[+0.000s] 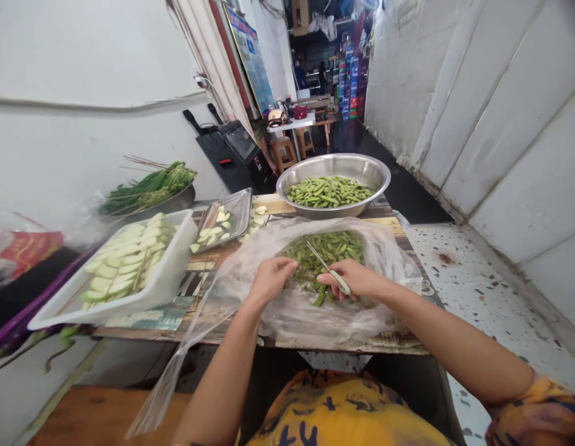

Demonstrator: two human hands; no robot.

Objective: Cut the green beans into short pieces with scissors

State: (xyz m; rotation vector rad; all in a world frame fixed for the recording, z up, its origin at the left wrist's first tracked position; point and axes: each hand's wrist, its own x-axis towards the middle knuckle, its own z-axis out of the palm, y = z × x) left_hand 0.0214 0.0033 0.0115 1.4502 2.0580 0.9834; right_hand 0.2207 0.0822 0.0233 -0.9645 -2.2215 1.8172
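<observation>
My right hand (359, 279) is wrapped round the pale green handle of a pair of scissors (341, 282). Their thin metal blades point up and to the left over an open clear plastic bag (310, 325). Inside the bag lies a heap of green edamame pods (336, 246), some with bits of stem. Just left of the blades, my left hand (273, 276) has thumb and fingertips pressed together over the heap; what they hold, if anything, is too small to make out. A green pod (320, 296) lies below my right fingers.
Behind the bag stands a steel basin (334, 209) of loose pods. To the left, a white plastic tray (173, 272) holds skewered pale green slices, beside a metal tray (243, 207) with cut pieces. Skewered greens (152, 189) lie in a bowl by the wall.
</observation>
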